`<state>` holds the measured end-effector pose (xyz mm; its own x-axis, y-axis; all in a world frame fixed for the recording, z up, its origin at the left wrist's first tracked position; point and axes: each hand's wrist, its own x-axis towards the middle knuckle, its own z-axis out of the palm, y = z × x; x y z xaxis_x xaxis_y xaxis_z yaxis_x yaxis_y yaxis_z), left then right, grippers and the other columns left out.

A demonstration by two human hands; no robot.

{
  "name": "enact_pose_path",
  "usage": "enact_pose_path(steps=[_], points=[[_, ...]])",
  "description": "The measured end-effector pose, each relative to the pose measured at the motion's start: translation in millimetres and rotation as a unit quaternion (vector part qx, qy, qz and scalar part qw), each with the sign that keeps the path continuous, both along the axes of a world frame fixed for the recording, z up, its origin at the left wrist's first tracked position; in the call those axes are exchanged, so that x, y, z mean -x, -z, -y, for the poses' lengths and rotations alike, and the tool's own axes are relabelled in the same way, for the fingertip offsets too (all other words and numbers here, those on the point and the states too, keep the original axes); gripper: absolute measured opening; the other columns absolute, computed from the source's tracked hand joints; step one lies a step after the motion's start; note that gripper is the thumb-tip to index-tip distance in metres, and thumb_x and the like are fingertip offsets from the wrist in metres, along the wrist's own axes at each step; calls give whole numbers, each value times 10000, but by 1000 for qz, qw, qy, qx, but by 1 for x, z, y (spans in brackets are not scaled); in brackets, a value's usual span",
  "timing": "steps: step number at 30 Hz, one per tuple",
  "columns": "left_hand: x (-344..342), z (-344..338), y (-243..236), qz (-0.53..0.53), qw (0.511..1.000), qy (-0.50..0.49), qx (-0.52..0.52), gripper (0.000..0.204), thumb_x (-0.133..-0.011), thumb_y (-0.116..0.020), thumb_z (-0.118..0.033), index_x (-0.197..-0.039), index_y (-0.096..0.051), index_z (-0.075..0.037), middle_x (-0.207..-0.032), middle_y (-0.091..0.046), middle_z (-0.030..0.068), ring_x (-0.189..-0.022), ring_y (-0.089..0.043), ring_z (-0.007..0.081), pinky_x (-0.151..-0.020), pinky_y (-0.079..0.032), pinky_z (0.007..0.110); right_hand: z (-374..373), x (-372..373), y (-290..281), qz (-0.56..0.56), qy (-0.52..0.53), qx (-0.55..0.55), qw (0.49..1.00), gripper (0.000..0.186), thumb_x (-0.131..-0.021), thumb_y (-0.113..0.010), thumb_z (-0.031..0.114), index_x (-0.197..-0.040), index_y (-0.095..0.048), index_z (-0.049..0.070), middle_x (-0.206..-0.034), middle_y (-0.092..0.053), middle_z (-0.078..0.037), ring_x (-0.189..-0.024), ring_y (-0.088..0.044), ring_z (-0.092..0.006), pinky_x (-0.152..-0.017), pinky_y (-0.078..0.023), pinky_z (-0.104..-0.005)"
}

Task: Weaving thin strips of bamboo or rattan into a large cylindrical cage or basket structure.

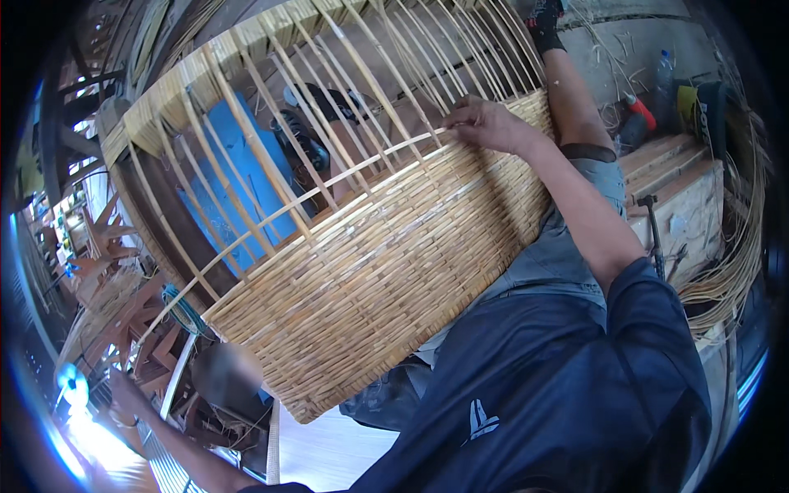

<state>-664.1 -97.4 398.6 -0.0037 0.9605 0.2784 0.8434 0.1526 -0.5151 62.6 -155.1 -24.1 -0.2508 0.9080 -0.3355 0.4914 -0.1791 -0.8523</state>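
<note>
A large woven rattan panel (pixel 394 263) leans across my lap, its lower part closely woven and its upper part bare upright canes (pixel 251 148). My right hand (pixel 493 127) is at the top edge of the weave, fingers pinched on a pale cane strand (pixel 329 182). That strand threads among the uprights and slants down left, its free end sticking out past the panel's left edge. My left hand (pixel 127 396) is raised at the lower left, apart from the panel and near that free end. Its fingers are small and dim, so their grip is unclear.
Behind the uprights lies a blue sheet (pixel 234 172). At right are a wooden box (pixel 682 197), a hammer (pixel 651 222), a red-tipped tool (pixel 639 111), a clear bottle (pixel 664 70) and bundled loose cane strips (pixel 731 287). Brown star-like pieces (pixel 115 238) stand at left.
</note>
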Motion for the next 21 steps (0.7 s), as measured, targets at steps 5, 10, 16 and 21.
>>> enact_pose_path(steps=[5,10,16,21], points=[[12,6,-10,-141,971,-146,123,477,-984,-341,-362,-1160,-569,18,-1143,-608,189,-962,-602,343,-800,-466,404,20,-37,8,-51,163,-25,985,248,-878,-599,177,-1099,-643,72,-1070,-618,-87,-997,-589,-192,-874,-469,-302],[-113,6,90,47,987,-35,149,459,-989,-326,-353,-1289,-483,-43,-1168,-572,233,-1054,-553,391,-883,-434,426,42,-19,6,80,143,-148,975,405,-872,-594,320,-1202,-576,85,-1174,-551,-139,-1093,-525,-291,-926,-438,-380],[-238,32,154,221,968,-10,122,431,-960,-406,-385,-1148,-547,-24,-1067,-602,237,-990,-573,382,-813,-430,429,65,34,9,164,135,-194,958,491,-839,-592,397,-1217,-528,90,-1197,-498,-176,-1126,-457,-370,-982,-379,-430],[-240,28,167,303,953,2,16,352,-941,-484,-289,-1124,-537,7,-1048,-604,171,-963,-572,261,-861,-429,350,72,29,8,150,121,-198,961,489,-828,-591,419,-1201,-526,110,-1184,-496,-170,-1144,-433,-365,-988,-359,-446]])
